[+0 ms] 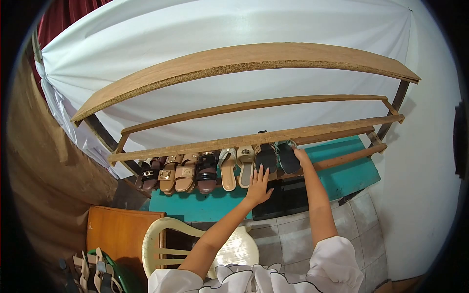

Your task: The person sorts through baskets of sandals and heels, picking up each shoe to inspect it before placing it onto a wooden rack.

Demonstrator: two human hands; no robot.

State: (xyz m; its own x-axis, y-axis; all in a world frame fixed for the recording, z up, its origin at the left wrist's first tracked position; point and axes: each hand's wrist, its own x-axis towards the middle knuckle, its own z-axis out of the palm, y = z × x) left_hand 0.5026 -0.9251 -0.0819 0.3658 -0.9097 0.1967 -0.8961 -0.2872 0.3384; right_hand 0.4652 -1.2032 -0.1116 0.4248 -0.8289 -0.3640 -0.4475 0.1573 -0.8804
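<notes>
At the right end of a row on the lower rack, a sandal [289, 160] with a dark insole and pale green straps stands tilted. My right hand [302, 157] grips its right edge near the strap; the fingertips are partly hidden. Beside it is a black sandal [265, 157]. My left hand [259, 185] is open, fingers apart, at the toe end of this black sandal and close to a beige sandal [245, 168]. Farther left come a tan sandal with a pale strap [228, 173], a dark brown one [206, 178] and several buckled sandals [176, 175].
A wooden rack with a broad top shelf [244, 57] and narrow rails [259, 139] spans the view. Behind its lower rail lies a teal board [342, 156]. A cream plastic chair [154, 239] stands near me, with more sandals [93, 268] in a green container at lower left.
</notes>
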